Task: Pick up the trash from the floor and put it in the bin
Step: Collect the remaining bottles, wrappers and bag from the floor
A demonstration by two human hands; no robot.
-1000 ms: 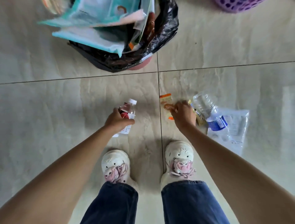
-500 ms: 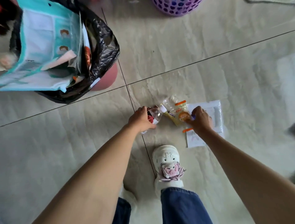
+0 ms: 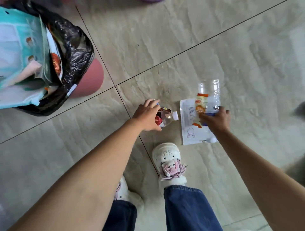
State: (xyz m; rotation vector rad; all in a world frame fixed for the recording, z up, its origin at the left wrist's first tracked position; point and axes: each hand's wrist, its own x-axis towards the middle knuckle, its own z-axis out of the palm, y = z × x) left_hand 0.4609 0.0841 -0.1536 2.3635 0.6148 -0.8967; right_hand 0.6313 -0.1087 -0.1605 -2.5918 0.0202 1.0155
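Note:
My left hand (image 3: pixel 147 116) is shut on a small clear bottle with a red label and white cap (image 3: pixel 166 117), held just above the floor. My right hand (image 3: pixel 216 121) grips an orange-and-yellow wrapper (image 3: pixel 201 105) together with a large clear water bottle with a blue label (image 3: pixel 212 92). Both sit over a white plastic packet with a rabbit drawing (image 3: pixel 191 131) that lies flat on the tiles. The pink bin (image 3: pixel 90 80), lined with a black bag (image 3: pixel 74 49) and stuffed with teal packaging, stands at the upper left.
Beige floor tiles with dark grout lines spread all around. My white shoes (image 3: pixel 166 156) stand just below the packet. A purple basket edge (image 3: pixel 150 1) shows at the top. A dark blurred shape (image 3: pixel 299 109) is at the right edge.
The right hand has gathered the wrapper and the big water bottle and lifted them over the white packet. The left hand keeps the small bottle. The view has shifted, with the bin further left.

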